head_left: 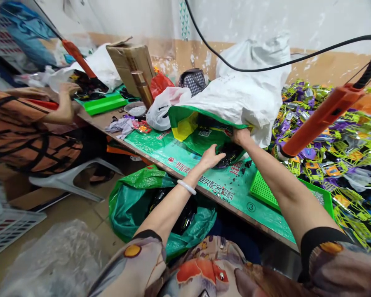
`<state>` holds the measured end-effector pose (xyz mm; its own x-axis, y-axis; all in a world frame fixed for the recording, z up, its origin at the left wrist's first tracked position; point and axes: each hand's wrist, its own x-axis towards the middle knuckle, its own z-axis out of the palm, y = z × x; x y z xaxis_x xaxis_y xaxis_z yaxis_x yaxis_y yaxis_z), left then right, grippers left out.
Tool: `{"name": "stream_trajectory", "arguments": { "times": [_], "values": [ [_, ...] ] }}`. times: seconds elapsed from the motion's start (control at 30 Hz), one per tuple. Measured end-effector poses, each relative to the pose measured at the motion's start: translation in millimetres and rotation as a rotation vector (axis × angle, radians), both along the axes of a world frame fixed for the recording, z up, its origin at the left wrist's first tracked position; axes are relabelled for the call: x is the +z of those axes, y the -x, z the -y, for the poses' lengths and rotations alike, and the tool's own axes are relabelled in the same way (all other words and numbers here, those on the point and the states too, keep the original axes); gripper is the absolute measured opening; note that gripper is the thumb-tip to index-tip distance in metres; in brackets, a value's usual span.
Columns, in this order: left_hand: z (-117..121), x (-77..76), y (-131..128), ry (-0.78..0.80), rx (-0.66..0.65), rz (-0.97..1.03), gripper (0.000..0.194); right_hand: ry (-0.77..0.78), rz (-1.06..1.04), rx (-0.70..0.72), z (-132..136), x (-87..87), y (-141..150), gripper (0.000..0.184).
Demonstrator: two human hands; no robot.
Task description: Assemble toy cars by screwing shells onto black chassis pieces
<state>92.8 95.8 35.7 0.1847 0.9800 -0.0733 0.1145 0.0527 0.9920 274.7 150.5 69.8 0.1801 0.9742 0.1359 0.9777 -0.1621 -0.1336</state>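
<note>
A large white woven sack point(235, 95) with a green and yellow inner face lies on the bench, its mouth turned toward me. My right hand point(241, 136) is closed on the rim of the sack at the right of the opening; its fingertips are partly hidden. In front of the mouth, my left hand point(212, 157) is open, thumb and forefinger apart. Close beside it lie dark, glossy plastic parts point(228, 155) at the lip of the sack. The inside of the sack is mostly in shadow.
An orange power screwdriver point(323, 120) hangs at right before a heap of lime and purple plastic parts point(315, 144). A green tray point(266, 190) sits on the bench. Below it gapes a green sack point(123, 210) holding black parts. A co-worker point(34, 128) sits at left.
</note>
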Motion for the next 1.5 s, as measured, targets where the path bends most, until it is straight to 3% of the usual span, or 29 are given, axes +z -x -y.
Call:
{"name": "stream_trajectory", "arguments": {
  "times": [0.13,0.27,0.57,0.7,0.77,0.87,0.97,1.07,1.23,1.5],
  "values": [
    [-24,-16.7,-20,0.083,-0.017,0.047,0.042,0.049,0.022,-0.039,-9,-24.4,-15,0.048],
    [-23,-21.6,-15,0.123,0.020,0.102,0.039,0.032,-0.010,-0.053,-4,-35.4,-22,0.047],
    [54,-14.7,64,0.323,0.120,0.382,0.022,-0.158,-0.366,-0.131,22,-13.4,-13,0.045],
    [83,-10.2,93,0.385,0.179,0.594,0.028,-0.291,-0.708,-0.008,54,-6.7,13,0.056],
    [93,-6.0,103,0.414,0.192,0.725,0.032,-0.300,-1.043,0.023,77,-8.2,31,0.057],
    [105,2.0,113,0.462,0.167,0.882,0.032,-0.207,-1.694,0.047,118,-13.4,55,0.050],
    [113,8.9,118,0.454,0.155,0.993,0.034,-0.113,-1.990,0.046,153,-19.5,72,0.044],
    [119,11.8,119,0.425,0.147,1.022,0.039,-0.074,-2.078,0.035,171,-28.2,78,0.042],
    [127,9.0,120,0.382,0.126,1.019,0.038,-0.021,-2.139,0.052,175,-43.3,72,0.040],
    [137,2.0,126,0.297,0.240,0.976,0.030,0.092,-2.034,0.111,182,-41.3,59,0.038]
  ]
}}
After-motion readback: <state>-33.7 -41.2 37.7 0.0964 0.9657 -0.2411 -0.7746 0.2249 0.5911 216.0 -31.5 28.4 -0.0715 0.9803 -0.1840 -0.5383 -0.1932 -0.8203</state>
